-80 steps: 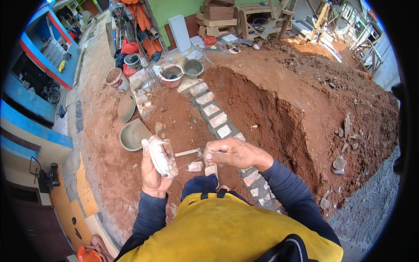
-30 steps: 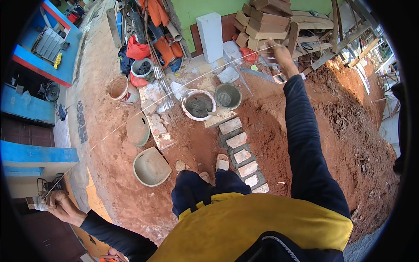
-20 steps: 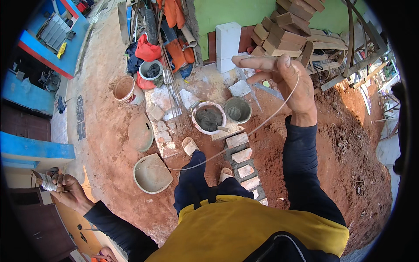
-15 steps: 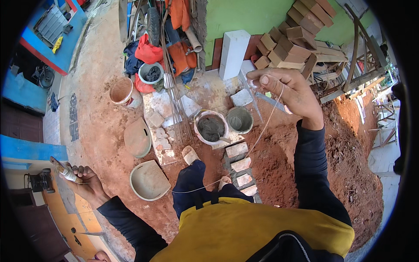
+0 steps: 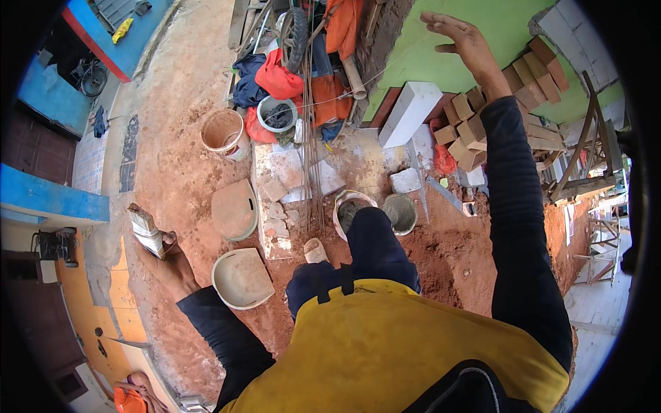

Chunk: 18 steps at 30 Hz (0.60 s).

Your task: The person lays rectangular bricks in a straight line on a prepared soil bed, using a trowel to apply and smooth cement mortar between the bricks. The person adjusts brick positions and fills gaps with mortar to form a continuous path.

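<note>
My left hand, out at the left, is closed around a string reel, a short stick wound with white string. My right hand is raised high at the upper right, in front of the green wall, with its fingers stretched out and the thumb apart. A thin pale string slants down and leftward from near its fingers; whether it touches them I cannot tell. My bent leg partly covers a bucket of grey mortar.
Beside the mortar bucket stands a grey bucket. Two cut plastic tubs lie on the red soil at left, near a dirty bucket. Thin metal rods rise at centre. A white block and stacked bricks stand by the wall.
My right hand has risen away, and its fingers have gone from pinching the string to stretched out. My left hand has shifted slightly right with the reel. My leg has lifted, hiding the brick row.
</note>
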Available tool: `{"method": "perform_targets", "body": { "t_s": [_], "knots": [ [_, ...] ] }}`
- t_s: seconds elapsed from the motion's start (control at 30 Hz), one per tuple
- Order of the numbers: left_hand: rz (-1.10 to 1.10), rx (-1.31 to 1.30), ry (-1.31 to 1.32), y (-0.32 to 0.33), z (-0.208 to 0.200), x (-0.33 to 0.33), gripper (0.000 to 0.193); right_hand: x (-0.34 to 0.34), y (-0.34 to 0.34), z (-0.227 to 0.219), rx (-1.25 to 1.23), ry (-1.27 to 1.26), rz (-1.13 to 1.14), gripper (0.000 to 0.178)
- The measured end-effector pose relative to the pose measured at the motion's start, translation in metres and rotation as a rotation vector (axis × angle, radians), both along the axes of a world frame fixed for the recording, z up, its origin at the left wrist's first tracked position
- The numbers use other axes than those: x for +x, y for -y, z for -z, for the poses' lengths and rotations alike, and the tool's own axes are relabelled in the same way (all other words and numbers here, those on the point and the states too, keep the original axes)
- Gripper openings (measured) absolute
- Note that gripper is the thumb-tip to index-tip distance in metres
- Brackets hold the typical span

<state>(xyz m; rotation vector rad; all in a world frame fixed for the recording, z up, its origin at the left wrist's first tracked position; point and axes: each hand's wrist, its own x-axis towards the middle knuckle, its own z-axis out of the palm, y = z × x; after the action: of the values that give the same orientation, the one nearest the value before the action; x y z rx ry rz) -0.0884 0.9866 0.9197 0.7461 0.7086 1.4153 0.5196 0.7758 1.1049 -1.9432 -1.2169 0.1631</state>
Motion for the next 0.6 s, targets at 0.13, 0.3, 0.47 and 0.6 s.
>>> {"method": "perform_targets", "body": {
  "t_s": [0.13,0.3,0.47,0.6],
  "knots": [
    [-0.048,-0.066,0.018,0.013,0.011,0.005,0.038,0.067,-0.008,0.049,-0.527,0.130,0.241,0.046],
    [-0.078,-0.293,0.035,0.053,0.034,0.022,0.048,0.141,0.093,0.139,-0.538,0.333,0.815,0.079],
    [0.109,-0.284,-0.002,0.071,0.074,0.054,0.045,0.154,0.102,0.215,-0.630,0.187,0.751,0.063],
    [0.144,-0.363,-0.087,0.098,0.131,0.106,0.031,0.156,0.026,0.286,-0.643,-0.148,0.435,0.040]
  ]
}}
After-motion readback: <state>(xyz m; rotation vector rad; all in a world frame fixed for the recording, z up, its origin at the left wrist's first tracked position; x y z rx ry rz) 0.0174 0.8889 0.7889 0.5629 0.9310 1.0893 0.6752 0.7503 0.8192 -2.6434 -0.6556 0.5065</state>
